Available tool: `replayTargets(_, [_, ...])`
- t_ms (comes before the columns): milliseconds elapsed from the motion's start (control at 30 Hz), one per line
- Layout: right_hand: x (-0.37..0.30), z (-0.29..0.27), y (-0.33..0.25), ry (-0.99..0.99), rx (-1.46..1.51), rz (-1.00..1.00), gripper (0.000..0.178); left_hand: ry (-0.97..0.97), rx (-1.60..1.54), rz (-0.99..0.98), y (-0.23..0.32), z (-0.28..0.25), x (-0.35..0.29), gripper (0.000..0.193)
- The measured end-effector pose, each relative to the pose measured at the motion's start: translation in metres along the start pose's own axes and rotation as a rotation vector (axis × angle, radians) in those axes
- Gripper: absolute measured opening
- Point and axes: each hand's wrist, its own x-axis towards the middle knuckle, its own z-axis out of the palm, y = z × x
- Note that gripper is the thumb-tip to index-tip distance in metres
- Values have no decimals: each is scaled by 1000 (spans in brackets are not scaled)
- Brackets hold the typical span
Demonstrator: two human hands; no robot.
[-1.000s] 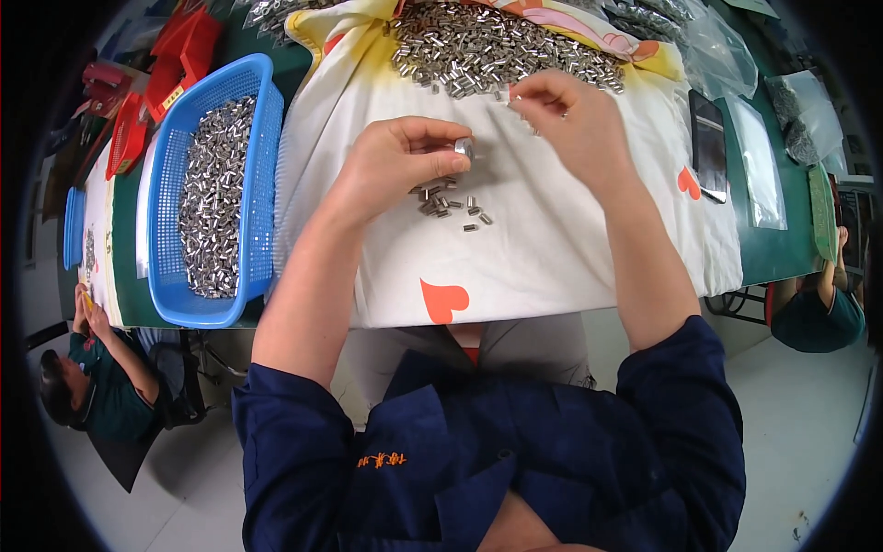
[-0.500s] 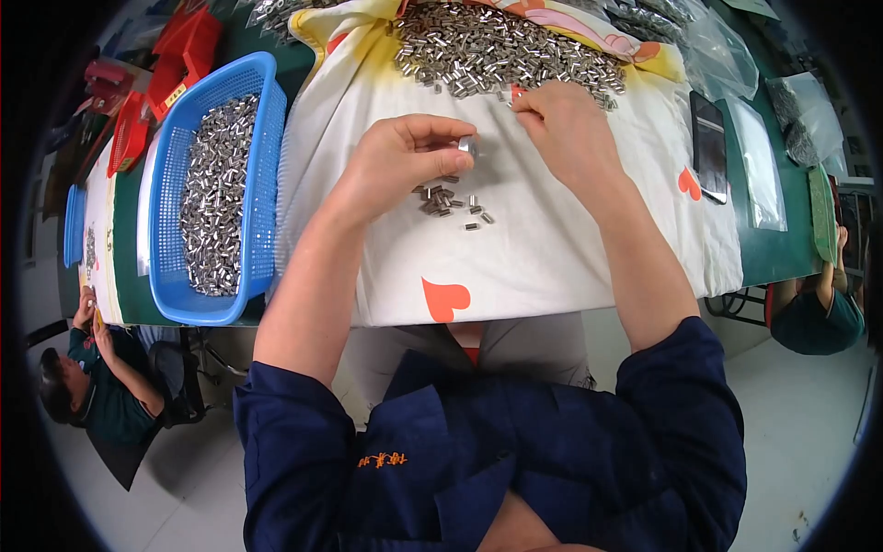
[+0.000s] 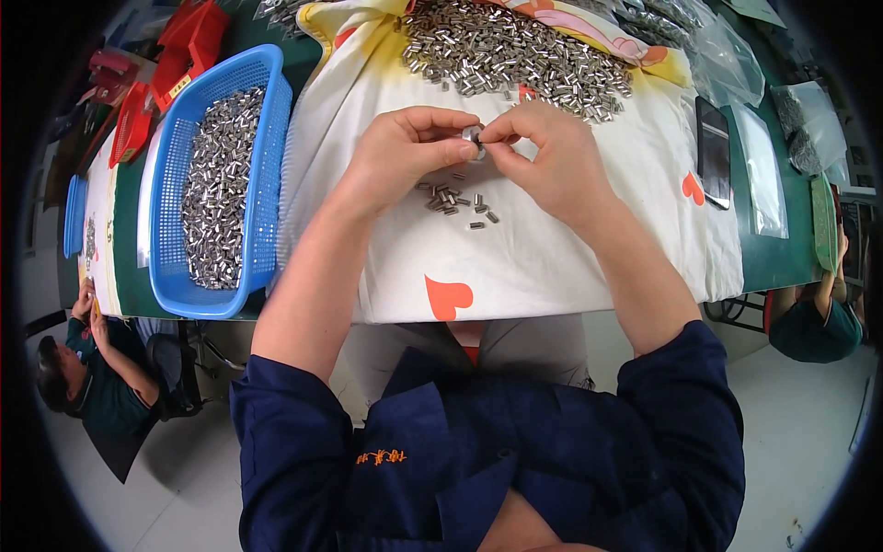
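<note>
R hand (image 3: 556,156) has moved: 0.5 s ago it was at the near edge of the big pile (image 3: 515,60); now it's in close to the L hand (image 3: 414,152), its fingertips right at the round pc (image 3: 472,136). L hand is in approx. the same spot as before, still pinching that silver pc betw. thumb & fingers, above the cloth (image 3: 552,267). R thumb & index are drawn nearly together at the pc's R side; can't tell if they grip it or a small part, tips too small to read. Small pile (image 3: 444,198) of metal cyls. lies on the cloth just below the hands, looks approx. the same as before; 2 cyls. sit a bit apart at its R side.

Containers: blue basket (image 3: 202,308) L of the cloth, w/ a thick layer of loose silver cyls. (image 3: 221,193) in it, lying every which way. 2 red bins, 1 upper (image 3: 193,41) & 1 lower (image 3: 133,124), stand behind/L of it; contents hard to make out. Clear bag (image 3: 823,120) at far R has dark grey pcs inside. Flat clear bag (image 3: 759,175) lies next to the phone (image 3: 714,147), R of the cloth; contents unclear. Small blue basket (image 3: 74,216) at far L, inside not visible.
</note>
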Motion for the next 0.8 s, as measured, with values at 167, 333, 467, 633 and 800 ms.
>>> replayTargets(167, [-1,3,3,66,-169,-157,11,3,63,77,-2,1,0,28])
replayTargets(333, [3,-5,6,-122,130,116,12,3,101,41,0,0,-2,29])
replayTargets(467, [6,-7,10,-134,149,138,14,-14,129,32,0,2,-2,29])
replayTargets(633, [16,-12,43,193,-424,-19,9,-58,218,36,-3,3,1,26])
replayTargets(800, [15,-1,46,162,-640,-114,7,-108,192,-9,-2,4,-2,25])
